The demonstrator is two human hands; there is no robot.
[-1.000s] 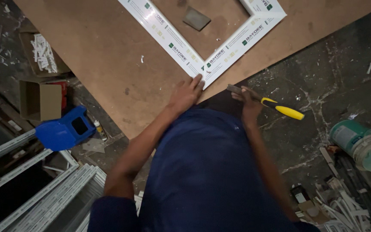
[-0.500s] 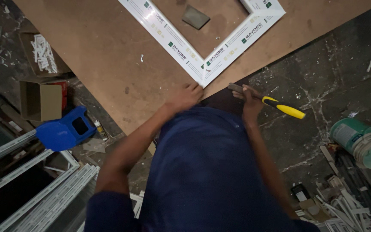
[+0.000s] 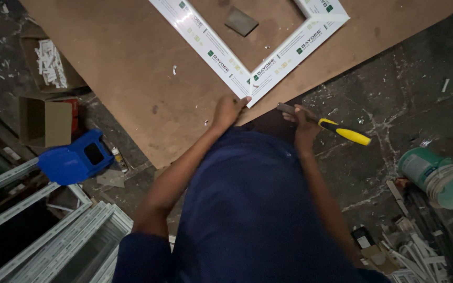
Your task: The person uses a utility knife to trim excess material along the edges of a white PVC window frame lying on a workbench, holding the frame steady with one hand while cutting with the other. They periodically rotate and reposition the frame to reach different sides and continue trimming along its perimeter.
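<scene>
A white window frame (image 3: 221, 60) with printed film lies on a brown board (image 3: 127, 63). Its near corner points toward me. My left hand (image 3: 227, 110) rests on the board with fingertips touching that corner. My right hand (image 3: 304, 119) grips a chisel with a yellow and black handle (image 3: 342, 131), its metal blade just off the board's edge near the corner. A small grey block (image 3: 241, 21) lies inside the frame.
A blue box-like tool (image 3: 72, 160) sits on the floor at left beside an open cardboard box (image 3: 45, 123). White frame profiles (image 3: 58, 246) lie at lower left. A green bucket (image 3: 439, 178) and white offcuts (image 3: 420, 257) crowd the right.
My left hand has slid slightly down off the frame's corner toward the board's edge. The right hand with the chisel stays in about the same place.
</scene>
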